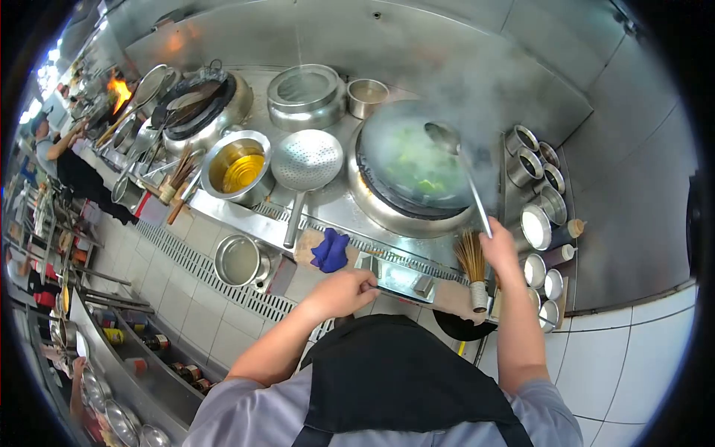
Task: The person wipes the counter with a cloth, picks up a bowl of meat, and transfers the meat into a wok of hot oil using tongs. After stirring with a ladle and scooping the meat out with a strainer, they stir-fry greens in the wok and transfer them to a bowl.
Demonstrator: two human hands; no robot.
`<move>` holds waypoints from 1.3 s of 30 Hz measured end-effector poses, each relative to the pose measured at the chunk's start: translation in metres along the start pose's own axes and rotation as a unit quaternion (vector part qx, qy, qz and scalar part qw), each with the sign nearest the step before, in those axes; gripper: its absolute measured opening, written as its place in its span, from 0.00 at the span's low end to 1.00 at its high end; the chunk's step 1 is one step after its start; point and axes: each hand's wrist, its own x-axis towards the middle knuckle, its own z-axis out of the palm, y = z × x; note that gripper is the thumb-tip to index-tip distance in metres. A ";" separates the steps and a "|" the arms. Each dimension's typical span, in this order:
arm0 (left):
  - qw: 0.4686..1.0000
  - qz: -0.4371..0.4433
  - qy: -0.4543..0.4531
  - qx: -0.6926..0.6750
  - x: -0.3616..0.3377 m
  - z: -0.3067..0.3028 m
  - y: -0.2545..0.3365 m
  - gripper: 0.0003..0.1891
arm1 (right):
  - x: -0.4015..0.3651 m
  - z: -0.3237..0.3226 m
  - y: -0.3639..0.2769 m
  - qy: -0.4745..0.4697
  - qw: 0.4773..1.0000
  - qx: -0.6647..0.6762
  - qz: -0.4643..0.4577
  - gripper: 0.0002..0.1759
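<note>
My right hand [499,246] is closed round the handle of a long metal ladle [474,190], whose bowl is over a steaming wok [395,175]. Green food [417,160] shows through the steam in the wok. Near the stove's front edge, my left hand [344,294] has its fingers curled together; whether they hold anything is hidden. A blue cloth [330,249] lies just beyond that hand. Below my right hand, a bamboo brush [471,261] rests on the edge. A perforated strainer [307,160] lies left of the wok.
Left of the strainer stands a pot of yellow oil [242,171]. Metal seasoning containers [536,223] line the right side. A second wok station [197,108] is at the back left. Farther left, a person in a dark apron [78,175] stands near a flame [119,93].
</note>
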 end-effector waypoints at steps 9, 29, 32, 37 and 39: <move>0.997 -0.078 0.014 -0.015 -0.008 0.046 -0.010 0.14 | 0.039 -0.020 0.051 -0.007 0.995 0.099 0.025 0.25; 0.965 -0.237 0.113 0.022 -0.058 0.086 -0.011 0.15 | 0.088 -0.014 0.006 -0.402 0.660 0.601 0.201 0.11; 0.960 -0.254 0.116 0.011 -0.061 0.080 -0.016 0.15 | 0.073 -0.030 0.006 -0.390 0.684 0.587 0.189 0.10; 0.965 -0.246 0.091 0.030 -0.055 0.068 -0.043 0.15 | 0.062 -0.042 0.009 -0.385 0.699 0.580 0.161 0.11; 0.967 -0.238 0.076 0.039 -0.052 0.064 -0.055 0.15 | 0.057 -0.043 0.007 -0.377 0.695 0.588 0.167 0.11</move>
